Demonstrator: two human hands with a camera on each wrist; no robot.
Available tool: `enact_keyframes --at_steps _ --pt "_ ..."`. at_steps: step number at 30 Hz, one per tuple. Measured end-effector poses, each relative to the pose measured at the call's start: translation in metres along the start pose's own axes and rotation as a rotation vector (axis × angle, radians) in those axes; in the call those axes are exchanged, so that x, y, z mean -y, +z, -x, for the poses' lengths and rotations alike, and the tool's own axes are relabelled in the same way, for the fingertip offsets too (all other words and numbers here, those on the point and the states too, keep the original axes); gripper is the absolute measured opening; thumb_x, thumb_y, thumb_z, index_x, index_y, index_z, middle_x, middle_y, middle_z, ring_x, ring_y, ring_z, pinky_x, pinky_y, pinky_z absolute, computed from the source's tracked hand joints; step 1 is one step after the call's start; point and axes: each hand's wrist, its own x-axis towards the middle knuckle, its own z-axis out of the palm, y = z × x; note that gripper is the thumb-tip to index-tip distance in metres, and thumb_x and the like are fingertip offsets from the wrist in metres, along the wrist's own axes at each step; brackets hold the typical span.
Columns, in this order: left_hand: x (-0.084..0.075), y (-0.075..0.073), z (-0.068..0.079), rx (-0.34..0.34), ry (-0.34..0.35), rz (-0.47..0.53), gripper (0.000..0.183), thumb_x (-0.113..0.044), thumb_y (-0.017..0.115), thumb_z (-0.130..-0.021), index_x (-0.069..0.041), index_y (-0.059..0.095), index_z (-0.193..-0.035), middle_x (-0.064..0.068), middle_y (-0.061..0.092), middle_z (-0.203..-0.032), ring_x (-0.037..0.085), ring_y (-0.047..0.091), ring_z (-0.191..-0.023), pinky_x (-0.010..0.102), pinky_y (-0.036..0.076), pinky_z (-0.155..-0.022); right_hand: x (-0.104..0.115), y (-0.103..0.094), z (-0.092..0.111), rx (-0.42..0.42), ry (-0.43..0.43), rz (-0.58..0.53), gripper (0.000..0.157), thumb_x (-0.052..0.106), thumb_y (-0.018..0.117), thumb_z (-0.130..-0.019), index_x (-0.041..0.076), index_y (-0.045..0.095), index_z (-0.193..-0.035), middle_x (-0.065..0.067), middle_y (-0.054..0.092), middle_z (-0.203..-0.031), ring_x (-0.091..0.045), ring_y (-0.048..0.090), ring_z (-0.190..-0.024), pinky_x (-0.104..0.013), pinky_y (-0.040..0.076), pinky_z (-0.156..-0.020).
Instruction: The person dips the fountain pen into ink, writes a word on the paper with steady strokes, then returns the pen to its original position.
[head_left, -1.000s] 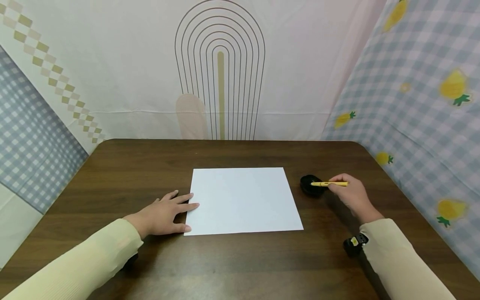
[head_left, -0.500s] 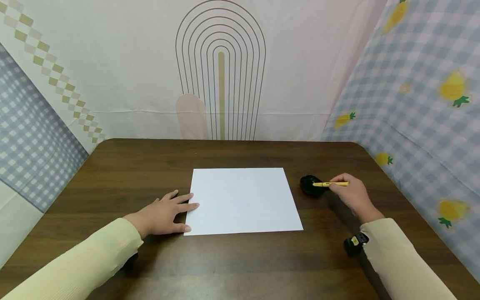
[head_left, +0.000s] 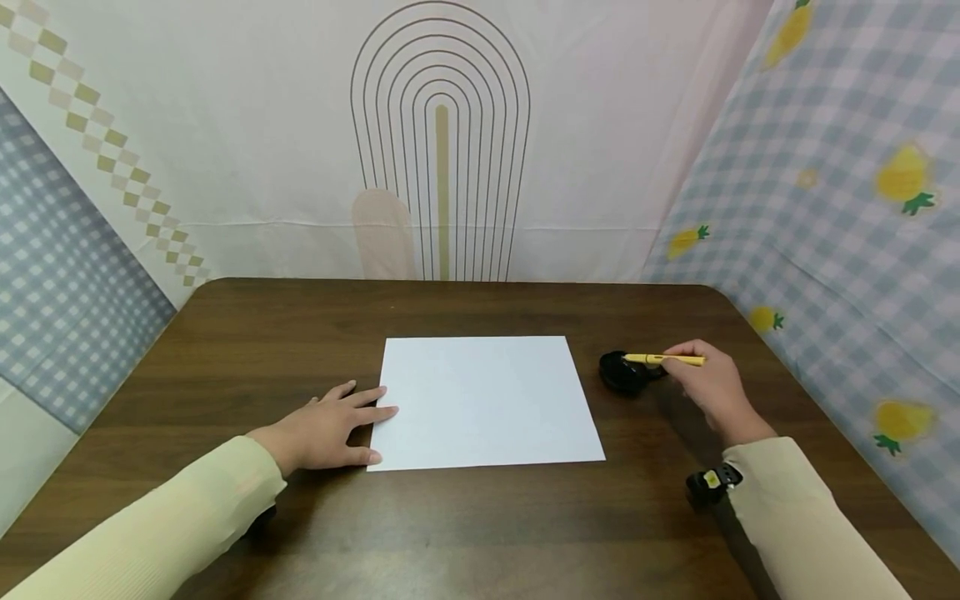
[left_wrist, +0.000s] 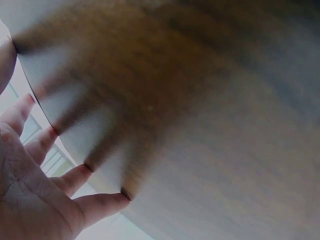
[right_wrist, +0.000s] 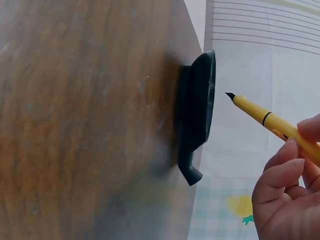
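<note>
A yellow fountain pen [head_left: 643,359] with a dark nib is pinched in my right hand [head_left: 712,385]. In the right wrist view the pen's nib [right_wrist: 230,96] hangs above a shallow black dish [right_wrist: 197,102], apart from its rim. That dish has a small bent handle or spout at one end and stands right of a white sheet of paper [head_left: 487,400]. What lies inside it is too dark to tell. My left hand [head_left: 322,432] rests with spread fingers across the sheet's left edge; the left wrist view shows its fingertips [left_wrist: 125,196] against the tabletop side.
The dark wooden table [head_left: 480,533] has rounded far corners. Behind it hangs a white cloth [head_left: 600,125] with arch lines. Checked cloth [head_left: 825,267] with yellow fruit prints hangs along the right side.
My right hand has lifted slightly, bringing the pen up and a little to the right, its nib now raised over the dish. The left hand and the paper stay in place.
</note>
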Motion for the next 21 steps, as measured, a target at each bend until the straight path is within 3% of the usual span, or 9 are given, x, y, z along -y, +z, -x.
enact_keyframes --at_steps 12,21 --pt "-0.001 0.0 0.0 -0.004 0.0 0.003 0.068 -0.054 0.064 -0.087 -0.026 0.045 -0.146 0.005 0.028 -0.157 0.049 0.021 -0.14 0.077 0.025 -0.095 0.01 0.005 -0.002 -0.067 -0.008 -0.108 0.029 0.019 0.06 -0.092 -0.001 0.06 -0.113 0.003 0.057 -0.077 -0.011 0.053 -0.061 -0.028 0.05 -0.056" --pt "-0.002 0.0 0.001 -0.013 0.01 0.006 0.068 -0.053 0.064 -0.087 -0.025 0.046 -0.146 0.007 0.029 -0.157 0.051 0.021 -0.139 0.078 0.025 -0.095 0.018 0.015 -0.005 -0.133 -0.012 -0.14 0.019 0.017 0.061 -0.091 0.005 0.063 -0.105 -0.001 0.055 -0.089 -0.01 0.051 -0.059 -0.025 0.049 -0.053"
